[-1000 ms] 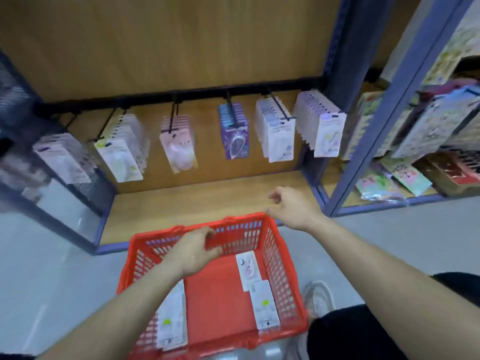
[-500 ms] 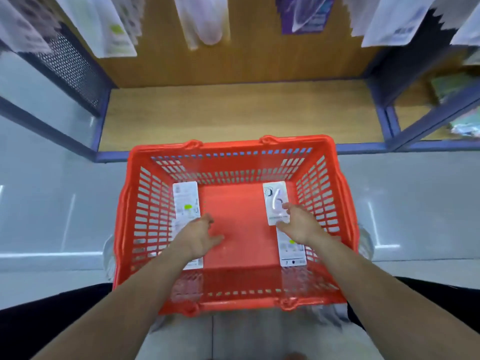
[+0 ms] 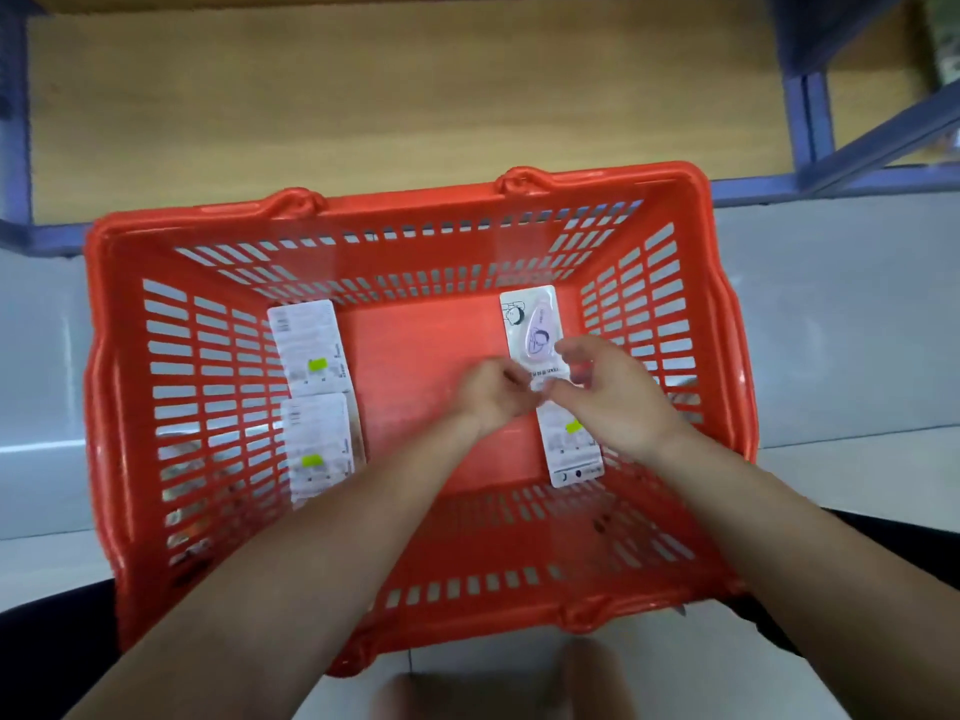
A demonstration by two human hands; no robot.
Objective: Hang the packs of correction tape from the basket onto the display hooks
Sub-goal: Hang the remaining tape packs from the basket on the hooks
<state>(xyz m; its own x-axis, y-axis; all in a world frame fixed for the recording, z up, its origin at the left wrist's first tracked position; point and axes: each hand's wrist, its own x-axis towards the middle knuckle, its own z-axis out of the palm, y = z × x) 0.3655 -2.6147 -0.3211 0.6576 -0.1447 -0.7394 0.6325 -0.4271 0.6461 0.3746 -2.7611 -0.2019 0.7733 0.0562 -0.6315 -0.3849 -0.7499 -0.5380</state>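
Red basket point(image 3: 415, 205) on the floor, far-left pack point(image 3: 309, 348) and near-left pack point(image 3: 319, 444) face down by its left wall, left hand point(image 3: 493, 402) with curled fingers at the near end of the purple pack point(image 3: 532, 330), right hand point(image 3: 618, 402) curled over it, both blurred and grip unclear, near-right pack point(image 3: 569, 449) partly beneath the right hand.

This is looking like a shop. A basket point(image 3: 415, 206) mid-frame is holding carded packs point(image 3: 311, 350) below blue-framed shelving point(image 3: 415, 96).

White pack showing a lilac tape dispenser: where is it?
Head view: the white lilac-dispenser pack lies far right in the red plastic basket, just ahead of the right hand.
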